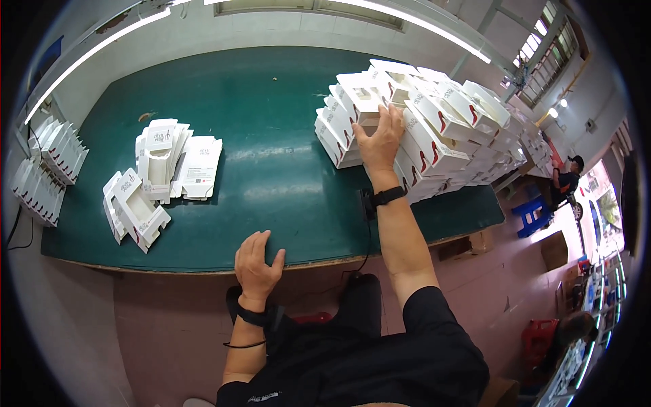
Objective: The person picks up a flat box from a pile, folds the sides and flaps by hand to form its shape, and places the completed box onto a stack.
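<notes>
A large stack of folded white cardboard boxes (434, 139) with red printed marks and cut-out windows covers the right side of the table. My right hand (381, 139) reaches up to the stack's left part. Its fingers are apart and rest against the front of a white box (359, 95); the fingertips are partly hidden among the boxes. Over the table's front edge hovers my left hand (258, 263), fingers stretched and thumb out, with nothing in it. Flat, unfolded white box blanks (199, 169) lie in loose piles on the left, some of them overlapping (139, 207).
The green table (264, 203) has a rounded front edge close to my body. More stacked white boxes (41, 190) stand beyond its left end. A blue stool (532, 216) and a person in dark clothes (566, 180) are farther right. A cable hangs below my right wrist.
</notes>
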The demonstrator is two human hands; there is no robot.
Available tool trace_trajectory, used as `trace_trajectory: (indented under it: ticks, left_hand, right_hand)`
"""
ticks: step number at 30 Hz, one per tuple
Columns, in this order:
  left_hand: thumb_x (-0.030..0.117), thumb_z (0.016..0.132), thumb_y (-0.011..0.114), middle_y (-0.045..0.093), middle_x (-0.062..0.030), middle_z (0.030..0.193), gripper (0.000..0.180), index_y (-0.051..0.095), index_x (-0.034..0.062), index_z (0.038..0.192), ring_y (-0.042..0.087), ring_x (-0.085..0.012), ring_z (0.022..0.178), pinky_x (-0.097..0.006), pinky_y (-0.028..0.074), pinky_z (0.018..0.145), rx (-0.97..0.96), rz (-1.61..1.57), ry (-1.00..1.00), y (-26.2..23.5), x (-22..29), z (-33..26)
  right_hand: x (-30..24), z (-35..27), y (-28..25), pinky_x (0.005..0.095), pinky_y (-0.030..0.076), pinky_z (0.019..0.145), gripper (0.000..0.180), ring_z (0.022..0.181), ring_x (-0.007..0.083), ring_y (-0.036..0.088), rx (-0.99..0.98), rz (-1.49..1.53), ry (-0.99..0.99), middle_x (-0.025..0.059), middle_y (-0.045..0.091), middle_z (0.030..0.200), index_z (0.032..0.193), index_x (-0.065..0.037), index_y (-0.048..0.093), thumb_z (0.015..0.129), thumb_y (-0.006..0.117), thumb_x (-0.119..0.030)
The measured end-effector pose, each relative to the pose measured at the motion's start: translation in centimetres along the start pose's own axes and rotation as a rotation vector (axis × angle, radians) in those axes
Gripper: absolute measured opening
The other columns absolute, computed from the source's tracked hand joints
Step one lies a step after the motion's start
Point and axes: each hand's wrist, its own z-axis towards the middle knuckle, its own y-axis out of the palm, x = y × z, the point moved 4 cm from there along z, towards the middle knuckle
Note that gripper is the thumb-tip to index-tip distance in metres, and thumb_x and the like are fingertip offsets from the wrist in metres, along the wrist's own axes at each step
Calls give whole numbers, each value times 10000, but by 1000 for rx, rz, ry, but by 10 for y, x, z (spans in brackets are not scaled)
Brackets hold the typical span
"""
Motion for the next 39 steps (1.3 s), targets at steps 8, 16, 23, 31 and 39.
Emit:
trace_trajectory:
  ticks: [8,16,23,31,39]
  left_hand:
    - [223,800,822,698,-156,1221,495,679,78,1251,655,-358,1163,-456,516,967,1,18,-37,-2,1,6]
    - [243,831,801,686,-159,1243,469,677,68,1248,644,-355,1177,-449,516,973,-62,-89,-76,-5,-8,12]
    - [259,844,804,650,-181,1292,501,658,57,1279,612,-360,1218,-460,492,1024,-93,-199,-86,-19,-62,75]
    - [304,825,835,632,-155,1319,580,641,83,1324,565,-356,1276,-477,441,1091,13,554,-140,-10,-141,121]
    - [249,871,793,712,-109,1123,321,715,75,1129,669,-325,1078,-455,519,960,23,422,-229,-18,-149,130]
  right_hand:
    - [-21,-28,-32,494,338,1205,672,1444,419,426,4,144,-87,233,499,1515,1395,-1,559,823,848,-205]
    - [-59,-164,-82,441,460,1107,514,1315,384,576,-479,506,64,199,609,1421,1306,-5,639,845,813,-151]
    - [-54,-205,-86,437,509,1039,383,1215,376,634,-555,533,158,189,686,1290,1187,0,697,851,800,-151]
    - [-57,-207,-88,439,533,986,303,1127,378,663,-481,539,103,192,712,1189,1109,9,709,850,788,-128]
    - [-57,-206,-86,452,534,976,251,1078,390,668,-453,554,81,187,716,1128,1055,6,700,845,783,-103]
